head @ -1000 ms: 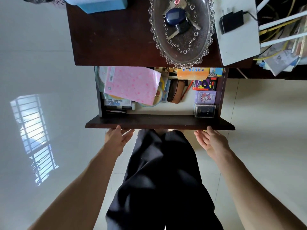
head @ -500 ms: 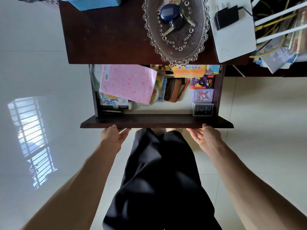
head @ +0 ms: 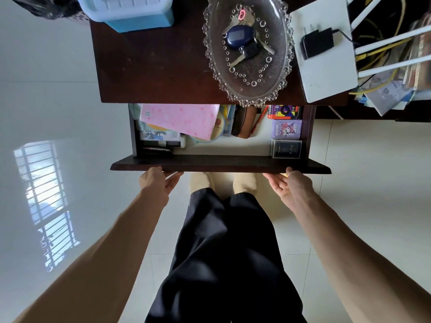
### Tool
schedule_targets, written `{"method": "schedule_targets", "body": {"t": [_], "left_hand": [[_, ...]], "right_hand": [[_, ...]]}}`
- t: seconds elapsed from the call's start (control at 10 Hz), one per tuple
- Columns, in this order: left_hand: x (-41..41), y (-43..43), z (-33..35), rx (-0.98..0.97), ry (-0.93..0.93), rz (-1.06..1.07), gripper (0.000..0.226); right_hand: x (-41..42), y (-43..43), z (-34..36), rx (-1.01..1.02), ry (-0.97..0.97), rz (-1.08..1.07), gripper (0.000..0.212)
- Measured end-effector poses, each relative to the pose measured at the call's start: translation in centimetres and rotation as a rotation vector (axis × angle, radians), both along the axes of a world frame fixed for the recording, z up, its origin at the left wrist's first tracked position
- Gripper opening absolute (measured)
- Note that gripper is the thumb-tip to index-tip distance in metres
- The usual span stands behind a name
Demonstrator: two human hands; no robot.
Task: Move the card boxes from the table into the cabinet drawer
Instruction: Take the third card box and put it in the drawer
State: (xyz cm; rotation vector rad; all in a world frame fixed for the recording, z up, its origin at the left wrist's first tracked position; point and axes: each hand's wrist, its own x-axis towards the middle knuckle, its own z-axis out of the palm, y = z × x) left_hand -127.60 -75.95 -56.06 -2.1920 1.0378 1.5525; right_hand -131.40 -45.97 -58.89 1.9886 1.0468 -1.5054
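Note:
The dark wooden drawer (head: 219, 164) stands partly out under the table top (head: 151, 66). Three card boxes lie in a row along its right side: a dark one (head: 286, 148) at the front, a purple cartoon one (head: 286, 129) behind it, and a red, black and yellow one (head: 284, 112) half under the table edge. My left hand (head: 158, 183) rests flat against the left part of the drawer front. My right hand (head: 289, 185) is pressed against the right part. Neither hand holds anything.
A pink notebook (head: 182, 120), a brown case (head: 245, 122) and papers fill the rest of the drawer. On the table sit a glass dish (head: 207, 43) with keys (head: 240, 38), a blue tub (head: 130, 10) and a white router (head: 326, 73) with a black charger (head: 316, 43). My legs stand just behind the drawer.
Both hands have come up against the drawer front. The drawer has slid further in, and the orange box at its back has gone under the table top.

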Motion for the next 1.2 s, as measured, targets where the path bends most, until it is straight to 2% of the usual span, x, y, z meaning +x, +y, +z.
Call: {"method": "schedule_targets", "body": {"t": [0.1,0.2,0.3,0.4,0.6,0.7,0.9,1.0,1.1,1.2], "left_hand": [[-1.4,-0.2,0.2,0.002,0.024,-0.003,0.022],[-2.8,-0.3,0.1,-0.003,0.049,-0.001,0.022],[-4.4,-0.6,0.0,-0.010,0.070,0.000,0.020],[-5.9,-1.1,-0.1,0.005,0.097,-0.014,0.018],[-8.6,-1.7,-0.1,-0.006,0.162,-0.016,0.017],[-9.3,-1.9,-0.1,-0.016,0.195,0.012,0.017],[-10.7,-1.9,0.1,-0.045,0.280,0.067,0.028],[-11.6,-2.1,0.4,-0.055,0.300,0.062,0.024],[-12.9,-2.1,0.8,-0.056,0.307,0.038,0.026],[-12.7,-2.2,0.8,-0.046,0.290,-0.022,0.027]], "right_hand": [[-1.4,0.0,-0.2,-0.003,0.029,0.008,0.026],[-2.9,0.1,-0.8,-0.020,0.066,-0.014,0.039],[-4.4,-0.4,-0.8,-0.020,0.102,-0.040,0.034],[-5.6,-0.8,-0.2,-0.040,0.143,-0.069,0.014],[-7.6,-1.8,0.5,-0.116,0.256,-0.147,0.012],[-8.5,-2.0,0.5,-0.127,0.287,-0.165,0.013],[-10.6,-2.6,0.7,-0.127,0.329,-0.158,0.043],[-11.5,-2.8,1.0,-0.120,0.342,-0.153,0.038],[-12.5,-3.0,1.3,-0.131,0.347,-0.132,0.019],[-12.1,-3.3,2.5,-0.157,0.350,-0.093,0.024]]}}
